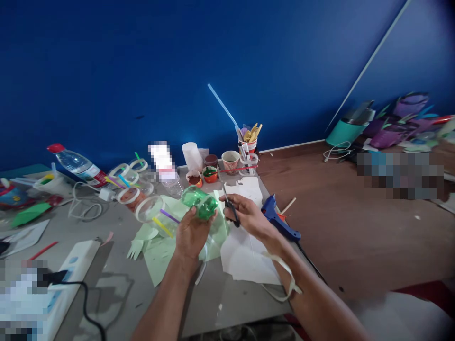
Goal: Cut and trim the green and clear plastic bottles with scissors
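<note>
My left hand (191,230) is closed around a green, see-through piece of plastic bottle (199,201), held above the table. Close by on its right, my right hand (247,215) grips a pair of scissors (232,211) by the black handles, blades pointing up and away. The blades appear apart from the green plastic. Beneath the hands lie light green paper (159,255) and white paper sheets (249,258). A blue hot glue gun (279,220) rests just right of my right hand. A pale strip (289,274) crosses my right forearm.
Clear plastic cups (151,208) with straws stand to the left, near a red-capped bottle (80,163). Small paint cups (210,174) and a cup of sticks (248,142) line the back by the blue wall. A power strip (76,265) with a black cord lies front left.
</note>
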Motion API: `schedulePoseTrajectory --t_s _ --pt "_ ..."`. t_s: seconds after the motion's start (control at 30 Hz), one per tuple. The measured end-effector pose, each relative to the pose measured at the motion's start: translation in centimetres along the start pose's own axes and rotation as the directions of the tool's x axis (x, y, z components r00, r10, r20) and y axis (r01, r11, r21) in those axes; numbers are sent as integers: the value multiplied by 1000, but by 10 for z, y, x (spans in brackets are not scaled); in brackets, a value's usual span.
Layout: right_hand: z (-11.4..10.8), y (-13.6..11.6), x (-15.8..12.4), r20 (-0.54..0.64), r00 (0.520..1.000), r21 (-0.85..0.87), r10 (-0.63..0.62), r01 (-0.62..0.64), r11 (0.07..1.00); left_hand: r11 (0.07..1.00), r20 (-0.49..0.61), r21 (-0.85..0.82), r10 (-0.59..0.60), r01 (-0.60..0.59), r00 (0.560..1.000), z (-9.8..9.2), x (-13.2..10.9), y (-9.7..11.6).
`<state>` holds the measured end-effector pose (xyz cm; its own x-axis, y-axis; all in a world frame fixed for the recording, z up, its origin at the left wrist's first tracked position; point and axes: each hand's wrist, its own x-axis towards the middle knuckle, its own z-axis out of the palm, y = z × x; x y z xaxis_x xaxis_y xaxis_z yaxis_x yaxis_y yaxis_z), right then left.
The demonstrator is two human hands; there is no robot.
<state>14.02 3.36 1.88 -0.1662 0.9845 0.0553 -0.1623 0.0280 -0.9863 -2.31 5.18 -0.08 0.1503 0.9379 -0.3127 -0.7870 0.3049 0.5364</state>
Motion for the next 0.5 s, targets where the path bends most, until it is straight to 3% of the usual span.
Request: schedulePoseTrajectory --t_s 0.1,0.23,0.3,0.5 --pt "-12 -9 -5 213 977 147 21 -53 988 998 22 -43 -34 35 999 -2 2 4" --pt "-27 -15 -12 479 873 118 93 -169 979 997 -18 -81 -21 19 1000 0 2 7" --pt "-31 -17 -14 509 845 60 165 -225 972 995 -74 -103 9 -16 997 2 1 7" --pt "-34 -18 -13 475 832 -9 287 -322 947 990 -140 -84 98 -110 985 8 1 7"
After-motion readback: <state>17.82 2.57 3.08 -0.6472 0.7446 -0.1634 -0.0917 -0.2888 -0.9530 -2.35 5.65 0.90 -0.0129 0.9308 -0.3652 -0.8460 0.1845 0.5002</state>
